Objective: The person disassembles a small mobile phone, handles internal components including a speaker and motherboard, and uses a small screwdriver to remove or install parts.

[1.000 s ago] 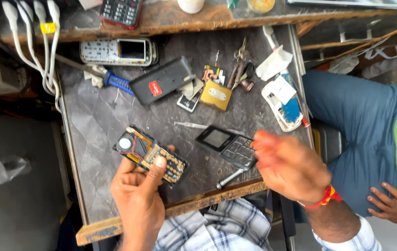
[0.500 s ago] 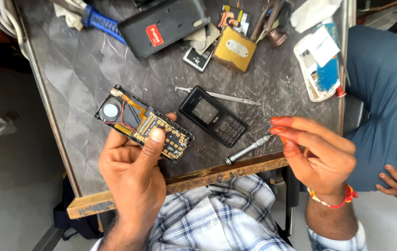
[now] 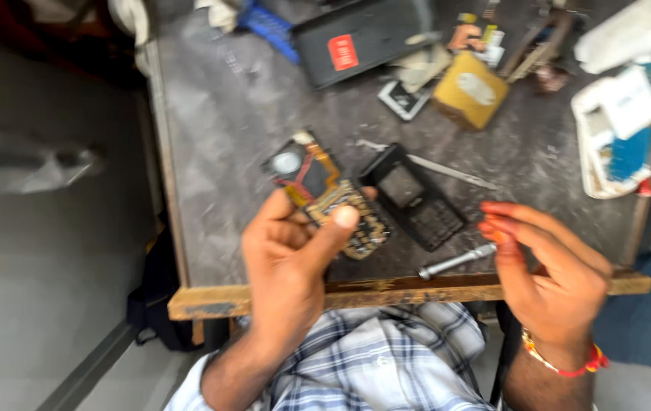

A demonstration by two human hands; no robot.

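Meanwhile, left hand [image 3: 291,262] grips the phone board [image 3: 329,199], angled up-left; open right hand [image 3: 550,266] hovers beside the screwdriver [image 3: 456,261].

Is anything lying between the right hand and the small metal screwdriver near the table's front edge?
Nothing visible does. The right hand hovers just right of the metal screwdriver, with only bare table between them. The left hand holds the circuit board apart.
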